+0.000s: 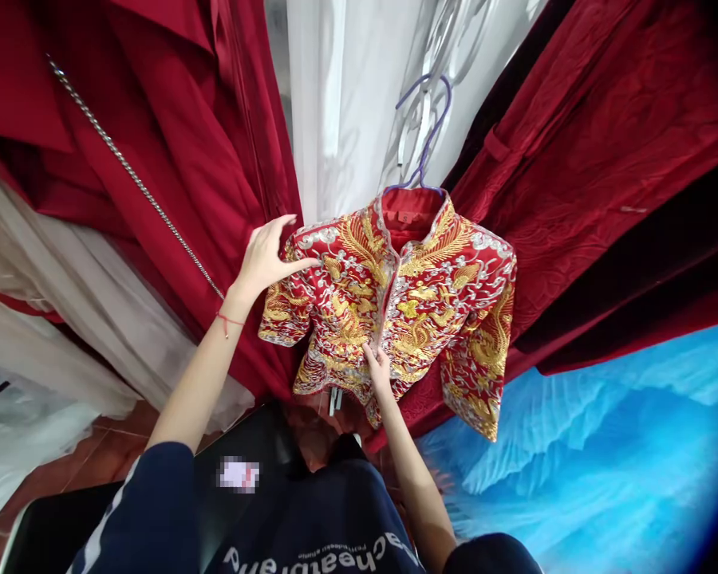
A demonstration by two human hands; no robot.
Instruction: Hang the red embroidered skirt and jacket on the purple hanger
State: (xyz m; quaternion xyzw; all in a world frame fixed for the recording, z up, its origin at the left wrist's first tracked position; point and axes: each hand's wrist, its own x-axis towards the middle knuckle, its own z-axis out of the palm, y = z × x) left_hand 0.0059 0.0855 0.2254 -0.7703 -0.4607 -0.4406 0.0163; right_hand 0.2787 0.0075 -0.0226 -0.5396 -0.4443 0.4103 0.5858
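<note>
At the lower front edge of a red jacket (416,307), the right hand (378,368) is closed in a pinch, thumb and fingers gripping the cloth just beside the silver-trimmed front seam. Left hand (270,253) at the jacket's shoulder on the picture's left side: thumb and forefinger spread wide in a C, thumb tip lying across the upper sleeve; whether it presses the cloth cannot be told. Thin red bracelet (230,320) around the left wrist. Jacket: stand collar, short wide sleeves, dense gold and silver embroidery; hangs slightly tilted on a purple hanger (424,159), whose hook overlaps white scrollwork (472,36) above. Behind the hanger, white drapery (347,104). Left of the jacket, plain red cloth (173,127) with a silver chain (125,167) running diagonally down it; beyond that, pale fabric (89,275). Right of the jacket, patterned dark-red cloth (610,151); below it, a bright blue feather-patterned surface (604,446). Beneath the left forearm, a glossy black surface (266,446), kind unclear, bearing a small pixelated patch (239,474). Nearest the camera, the wearer's dark shirt (335,518) with white lettering. Reddish tiled floor (120,422) shows at lower left.
</note>
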